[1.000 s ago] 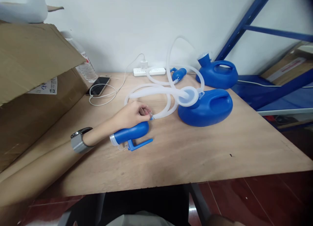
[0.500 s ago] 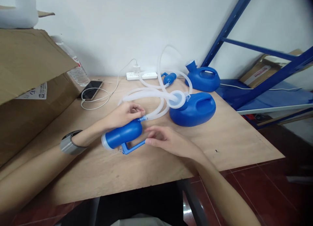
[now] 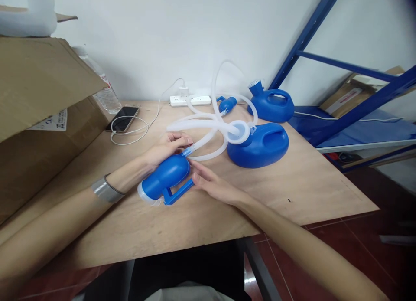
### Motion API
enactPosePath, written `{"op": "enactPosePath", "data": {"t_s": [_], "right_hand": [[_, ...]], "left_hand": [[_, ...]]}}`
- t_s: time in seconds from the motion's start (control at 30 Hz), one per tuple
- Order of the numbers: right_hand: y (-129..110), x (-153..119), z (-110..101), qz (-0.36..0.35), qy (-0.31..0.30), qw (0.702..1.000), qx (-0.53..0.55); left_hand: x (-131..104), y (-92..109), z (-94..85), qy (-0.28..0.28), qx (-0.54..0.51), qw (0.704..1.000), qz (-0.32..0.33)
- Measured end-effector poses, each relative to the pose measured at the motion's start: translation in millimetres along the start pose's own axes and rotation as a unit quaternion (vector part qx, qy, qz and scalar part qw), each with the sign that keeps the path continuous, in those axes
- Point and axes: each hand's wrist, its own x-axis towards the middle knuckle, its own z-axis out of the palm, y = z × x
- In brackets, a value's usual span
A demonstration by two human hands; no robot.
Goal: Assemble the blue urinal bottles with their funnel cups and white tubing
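Observation:
A blue bottle-shaped part [image 3: 167, 175] with a white cap lies tilted on the table in front of me, its blue handle toward my right hand. A clear connector [image 3: 188, 151] joins its upper end to a translucent hose [image 3: 204, 139]. Behind the bottle part and beside the connector is my left hand [image 3: 170, 145], fingers bent together; part of its grip is hidden. My right hand [image 3: 206, 181] is at the handle's end, its fingers touching the handle and the bottle part's right side. The hose runs to a white funnel-like cap [image 3: 238, 132] on a blue jug [image 3: 258, 147].
A second blue jug [image 3: 273, 106] and a small blue part [image 3: 227, 104] stand at the back. A power strip [image 3: 190, 101], phone [image 3: 122, 119], cable and water bottle [image 3: 108, 97] are behind left. A cardboard box [image 3: 45, 140] fills the left, a blue shelf [image 3: 347, 129] the right.
The blue bottle part has turned, its connector end now pointing further up. My right hand has moved left onto the handle's end and bottle part. My left hand has shifted slightly up.

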Motion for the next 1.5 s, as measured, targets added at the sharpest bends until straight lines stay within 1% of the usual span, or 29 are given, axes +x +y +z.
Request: {"op": "enactPosePath", "data": {"t_s": [0.07, 0.13, 0.23, 0.33, 0.4, 0.47, 0.53, 0.63, 0.73, 0.8, 0.97, 1.07, 1.17, 1.27, 1.33, 1.4, 1.5], "right_hand": [[5.1, 6.3, 4.2, -0.001, 0.009, 0.999, 0.034], [12.3, 14.5, 5.0, -0.001, 0.003, 0.997, 0.073], [21.2, 26.4, 1.5, -0.021, -0.035, 0.994, 0.097], [21.0, 33.4, -1.2, -0.034, -0.080, 0.994, 0.066], [16.7, 35.0, -1.0, -0.026, -0.072, 0.996, 0.049], [12.0, 35.3, -0.8, -0.025, -0.041, 0.998, 0.047], [8.7, 35.3, -2.2, -0.035, -0.016, 0.998, 0.052], [7.4, 35.4, -6.1, -0.050, -0.010, 0.997, 0.061], [8.3, 35.0, -8.2, -0.049, -0.034, 0.996, 0.069], [8.9, 34.0, -7.7, -0.040, -0.057, 0.996, 0.062], [9.6, 30.5, -6.2, -0.038, -0.092, 0.994, 0.044], [12.8, 30.8, -7.8, -0.037, -0.104, 0.993, 0.044], [20.3, 33.9, -10.6, -0.044, -0.126, 0.988, 0.073], [28.6, 37.2, -13.1, -0.050, -0.140, 0.984, 0.095], [31.7, 38.0, -13.7, -0.057, -0.135, 0.985, 0.095], [31.7, 37.2, -13.3, -0.072, -0.121, 0.986, 0.093], [27.7, 34.0, -12.3, -0.086, -0.101, 0.987, 0.089]], "left_hand": [[-0.2, -0.6, -0.2, 0.006, -0.014, 1.000, 0.007], [-0.8, -0.6, -0.5, 0.012, -0.023, 1.000, 0.017], [-1.2, -0.2, -0.7, 0.019, -0.020, 0.999, 0.030], [-0.8, 0.8, -0.9, 0.029, -0.011, 0.999, 0.034], [-0.6, 3.2, -1.8, 0.036, -0.013, 0.999, 0.033], [-0.7, 7.7, -3.5, 0.039, -0.021, 0.999, 0.026], [-1.3, 14.0, -5.6, 0.031, -0.023, 0.999, 0.015], [-3.2, 24.3, -8.7, 0.012, -0.002, 1.000, -0.001], [-6.0, 33.1, -11.8, -0.005, 0.019, 1.000, -0.012], [-8.1, 38.0, -14.2, -0.028, 0.027, 0.999, -0.022], [-10.9, 48.1, -20.0, -0.088, 0.035, 0.992, -0.080], [-11.2, 51.1, -22.5, -0.095, 0.048, 0.989, -0.102], [-12.8, 52.5, -24.1, -0.094, 0.058, 0.988, -0.112], [-16.6, 56.1, -25.5, -0.117, 0.088, 0.984, -0.101], [-19.5, 60.9, -26.5, -0.144, 0.137, 0.977, -0.076], [-21.9, 67.2, -27.4, -0.170, 0.219, 0.960, -0.038], [-23.7, 76.8, -28.6, -0.190, 0.335, 0.923, 0.023]]}}
